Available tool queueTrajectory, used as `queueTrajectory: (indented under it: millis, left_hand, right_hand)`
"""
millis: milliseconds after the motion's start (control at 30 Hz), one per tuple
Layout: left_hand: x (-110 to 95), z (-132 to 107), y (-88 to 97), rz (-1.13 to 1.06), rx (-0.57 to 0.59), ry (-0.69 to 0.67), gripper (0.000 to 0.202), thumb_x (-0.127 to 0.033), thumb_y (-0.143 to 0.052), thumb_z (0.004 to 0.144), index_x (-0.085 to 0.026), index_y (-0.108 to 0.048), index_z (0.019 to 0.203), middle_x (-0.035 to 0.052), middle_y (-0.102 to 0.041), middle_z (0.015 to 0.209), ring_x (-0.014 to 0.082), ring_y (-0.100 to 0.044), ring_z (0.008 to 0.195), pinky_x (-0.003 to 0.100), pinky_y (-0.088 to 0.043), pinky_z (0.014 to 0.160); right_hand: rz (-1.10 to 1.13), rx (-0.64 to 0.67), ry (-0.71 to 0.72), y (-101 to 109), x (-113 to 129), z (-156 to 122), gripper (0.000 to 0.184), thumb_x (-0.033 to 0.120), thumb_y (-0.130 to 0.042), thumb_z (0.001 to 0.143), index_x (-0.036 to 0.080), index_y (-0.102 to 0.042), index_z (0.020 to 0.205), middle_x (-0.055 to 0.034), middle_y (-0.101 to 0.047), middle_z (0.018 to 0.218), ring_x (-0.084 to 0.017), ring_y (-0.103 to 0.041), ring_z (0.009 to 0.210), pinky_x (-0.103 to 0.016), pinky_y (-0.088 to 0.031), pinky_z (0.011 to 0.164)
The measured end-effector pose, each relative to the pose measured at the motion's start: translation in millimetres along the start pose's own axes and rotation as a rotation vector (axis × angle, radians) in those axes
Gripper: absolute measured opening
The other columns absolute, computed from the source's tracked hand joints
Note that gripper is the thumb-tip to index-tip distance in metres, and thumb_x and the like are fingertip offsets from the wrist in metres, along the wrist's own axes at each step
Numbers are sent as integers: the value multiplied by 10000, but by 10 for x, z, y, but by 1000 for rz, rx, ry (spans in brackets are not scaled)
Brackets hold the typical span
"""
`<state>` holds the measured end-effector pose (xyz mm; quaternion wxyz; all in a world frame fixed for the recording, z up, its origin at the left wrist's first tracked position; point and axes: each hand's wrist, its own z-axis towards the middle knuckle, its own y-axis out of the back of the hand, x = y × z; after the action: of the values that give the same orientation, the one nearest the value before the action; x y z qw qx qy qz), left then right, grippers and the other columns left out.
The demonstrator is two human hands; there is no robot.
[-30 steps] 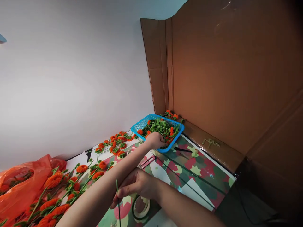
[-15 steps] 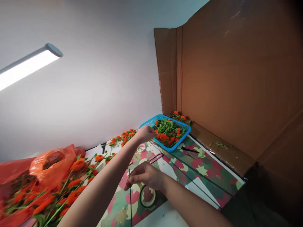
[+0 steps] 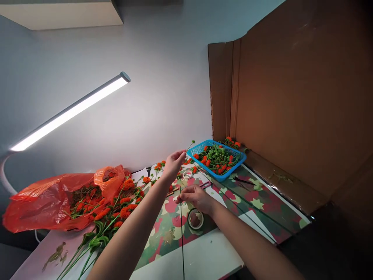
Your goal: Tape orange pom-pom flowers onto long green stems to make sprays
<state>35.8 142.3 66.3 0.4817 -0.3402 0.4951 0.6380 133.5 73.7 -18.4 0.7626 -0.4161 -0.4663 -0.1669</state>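
My left hand is closed in a pinch on a short green stem with a small green bud at its tip. It is raised just left of the blue basket, which is heaped with orange flowers and green stems. Lower and nearer, my right hand pinches a long thin dark green stem between thumb and fingers; the stem hangs down past the table's near edge. Right below that hand lies a roll of tape. A pink-handled cutter is behind it.
Orange flowers on long stems lie at left beside a red plastic bag. A white tape ring, a black tool and a white paper lie on the patterned cover. Cardboard stands at right; a lit lamp hangs at left.
My left hand has come away from the basket's near left edge and now holds up the budded stem. My right hand keeps its pinch on the long stem. The view has shifted left.
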Motion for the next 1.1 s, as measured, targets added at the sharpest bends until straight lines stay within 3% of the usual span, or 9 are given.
queueTrajectory:
  millis: [100, 200, 300, 467, 633, 700, 833, 967, 1100]
  left_hand:
    - [217, -216, 118, 43, 7, 31, 478, -628, -520, 672, -160, -571, 756, -20, -488, 582, 108, -462, 507, 244, -385, 521]
    - [377, -271, 108, 171, -12, 31, 426, -599, -396, 767, -194, -463, 653, -12, -464, 569, 143, -497, 551, 278, -410, 563]
    - [434, -122, 49, 362, -11, 7, 294, -468, -406, 818, -210, -424, 679, 14, -508, 656, 182, -530, 662, 302, -411, 629]
    - [522, 156, -7, 702, 97, -12, 218, -178, -675, 604, -202, -475, 688, 54, -604, 772, 249, -554, 876, 332, -392, 757]
    - [632, 227, -87, 912, 64, -1, 68, -156, -579, 701, -188, -519, 710, 103, -624, 755, 274, -580, 868, 340, -392, 720]
    - [635, 215, -84, 943, 18, -9, 43, -223, -524, 773, -182, -531, 764, 112, -625, 788, 266, -586, 844, 335, -394, 696]
    - [621, 155, 26, 943, -35, -30, 222, -295, -341, 887, -181, -528, 850, 96, -623, 832, 226, -582, 829, 317, -405, 698]
    - [674, 159, 55, 924, 26, -41, 91, -209, -519, 786, -186, -537, 873, 93, -629, 955, 230, -547, 979, 306, -402, 775]
    - [763, 280, -125, 858, 94, 15, 123, -159, -610, 708, -189, -550, 811, 91, -646, 924, 236, -574, 939, 302, -411, 738]
  right_hand:
    - [-10, 23, -18, -44, 21, -10, 280, 397, -751, 642, 123, -704, 674, -39, -657, 647, -150, -590, 701, -319, -417, 783]
    - [-16, 36, -38, -72, 42, -26, 282, 394, -744, 651, 117, -710, 687, -46, -663, 655, -146, -589, 696, -306, -419, 774]
    - [-9, 25, -21, -65, 42, -29, 270, 386, -749, 648, 122, -713, 692, -42, -666, 649, -137, -587, 677, -293, -420, 756]
    - [-10, 55, -32, -61, 21, -12, 254, 371, -746, 652, 122, -707, 677, -47, -674, 658, -140, -592, 681, -284, -428, 728]
    - [-33, 72, -16, -66, 34, -12, 241, 366, -727, 679, 125, -709, 682, -41, -672, 662, -129, -589, 669, -266, -419, 705]
    - [-47, 57, -9, -64, 47, -16, 247, 374, -726, 678, 127, -710, 682, -41, -673, 665, -130, -586, 674, -266, -417, 709]
    - [-57, 36, -43, -78, 50, -11, 272, 395, -739, 652, 126, -707, 673, -45, -676, 677, -138, -581, 682, -273, -416, 707]
    - [-75, 55, -45, -96, 15, 5, 270, 400, -732, 657, 131, -705, 666, -40, -676, 680, -138, -578, 692, -272, -419, 706]
    - [-64, 76, -46, -80, -15, 0, 259, 377, -733, 660, 122, -706, 690, -44, -677, 678, -139, -593, 690, -279, -429, 711]
